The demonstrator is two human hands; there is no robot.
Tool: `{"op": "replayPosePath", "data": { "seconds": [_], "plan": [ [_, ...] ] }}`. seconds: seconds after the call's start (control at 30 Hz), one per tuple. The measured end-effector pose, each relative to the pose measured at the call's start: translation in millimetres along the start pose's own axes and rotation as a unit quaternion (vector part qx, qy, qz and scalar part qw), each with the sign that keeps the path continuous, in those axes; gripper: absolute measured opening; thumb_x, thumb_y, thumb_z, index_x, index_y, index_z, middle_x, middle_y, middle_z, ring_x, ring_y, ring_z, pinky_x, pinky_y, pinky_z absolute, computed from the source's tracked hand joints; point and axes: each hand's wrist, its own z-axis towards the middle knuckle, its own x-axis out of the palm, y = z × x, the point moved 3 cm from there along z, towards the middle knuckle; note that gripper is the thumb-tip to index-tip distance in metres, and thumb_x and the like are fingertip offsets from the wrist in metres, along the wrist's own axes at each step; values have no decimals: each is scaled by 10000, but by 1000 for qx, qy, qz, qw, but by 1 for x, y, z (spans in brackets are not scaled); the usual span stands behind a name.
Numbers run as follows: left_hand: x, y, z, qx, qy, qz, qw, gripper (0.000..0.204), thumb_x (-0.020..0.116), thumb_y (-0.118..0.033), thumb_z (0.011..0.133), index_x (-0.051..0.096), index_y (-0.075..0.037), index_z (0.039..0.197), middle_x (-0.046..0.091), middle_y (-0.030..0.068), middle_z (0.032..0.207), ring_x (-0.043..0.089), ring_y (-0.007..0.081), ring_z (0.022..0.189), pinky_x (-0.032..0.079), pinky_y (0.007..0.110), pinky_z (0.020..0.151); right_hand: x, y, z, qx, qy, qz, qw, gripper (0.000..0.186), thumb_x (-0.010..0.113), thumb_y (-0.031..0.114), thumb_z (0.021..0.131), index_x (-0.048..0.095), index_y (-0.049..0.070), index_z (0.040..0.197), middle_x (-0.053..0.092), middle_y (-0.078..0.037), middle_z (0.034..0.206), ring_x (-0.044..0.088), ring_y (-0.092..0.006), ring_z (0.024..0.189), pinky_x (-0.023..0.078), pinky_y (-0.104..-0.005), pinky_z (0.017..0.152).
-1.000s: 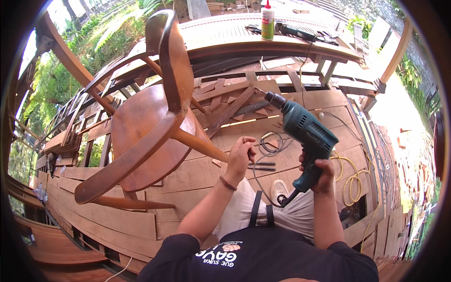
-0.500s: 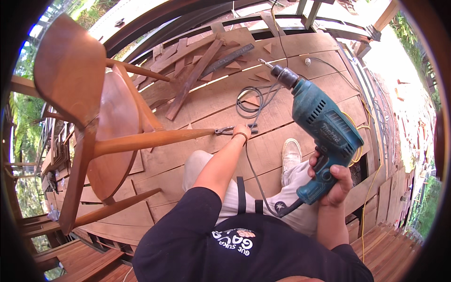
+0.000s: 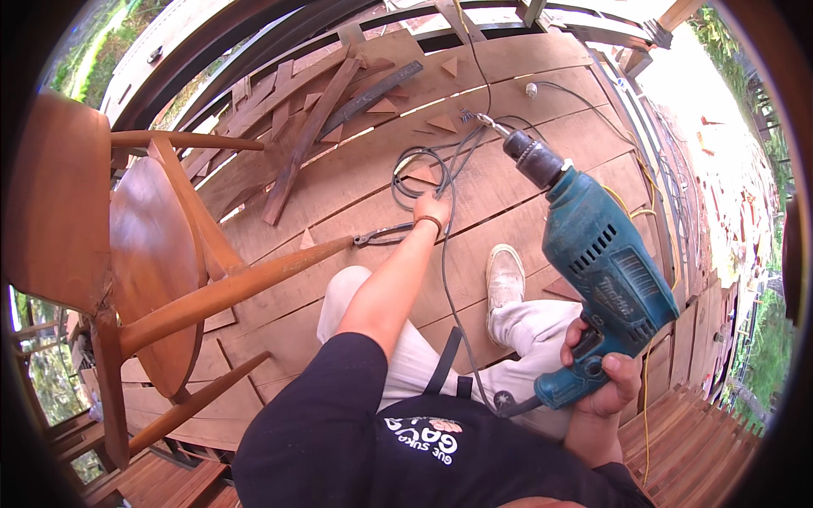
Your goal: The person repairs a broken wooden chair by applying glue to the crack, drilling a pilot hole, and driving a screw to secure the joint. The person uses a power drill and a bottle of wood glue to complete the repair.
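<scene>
our hands are well apart. our right hand (image 3: 600, 372) is wrapped around the handle of the teal drill (image 3: 610, 262), thumb on one side and fingers on the other, a hold that seems meant to keep the bit (image 3: 495, 125) aimed away from our body. our left hand (image 3: 430, 207) reaches low to the dark cord (image 3: 396, 179), coiled on the plank floor (image 3: 487, 199); whether its fingers are closed on anything, we cannot tell. just beside that wrist lie the pincers (image 3: 366, 239), probably put there to be within easy reach. their head is near the tip of one leg of the wooden chair (image 3: 157, 262), which is tilted at our left, perhaps so its legs face us. farther out, wood offcuts (image 3: 309, 144) lie heaped, apart from our feet.
</scene>
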Motion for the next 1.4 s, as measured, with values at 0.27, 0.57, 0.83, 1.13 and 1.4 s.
{"op": "replayPosePath", "data": {
  "seconds": [0.27,0.57,0.83,1.13,1.4],
  "plan": [
    [-169,-185,-174,-18,365,-740,565,556,520,-550,955,614,-33,1136,674,160,1057,664,296,993,526,402,918,25,-17,-4,-60,60,-190,978,700,726,142,730,413,-98,1309,606,-251,1063,655,-293,875,576,-358,709],
    [-227,-167,-208,22,315,-772,552,283,591,-365,946,629,-123,804,656,50,828,641,218,923,529,439,914,35,-49,-4,-18,243,-292,925,845,643,-64,688,282,-55,1452,480,-157,1367,511,-223,1240,424,-355,1028],
    [-231,-200,-201,94,376,-697,604,284,584,-388,959,595,-111,900,691,149,989,644,287,1045,580,428,840,31,-46,-3,-1,244,-184,952,683,638,7,713,430,-43,1362,606,-201,1185,623,-284,1068,529,-383,887],
    [-216,-190,-207,109,406,-697,581,215,567,-312,947,573,-110,871,682,114,850,672,293,909,538,445,897,28,-50,-14,43,279,-254,925,1004,751,116,671,198,-29,1497,405,-199,1424,441,-275,1303,371,-388,1067],
    [-261,-145,-243,123,332,-707,612,140,556,-230,917,498,-103,903,669,92,797,665,237,890,511,385,899,46,-78,-35,-34,352,-286,891,1157,844,294,672,122,-54,1508,358,-208,1467,395,-308,1363,323,-408,1114]
  ]
}}
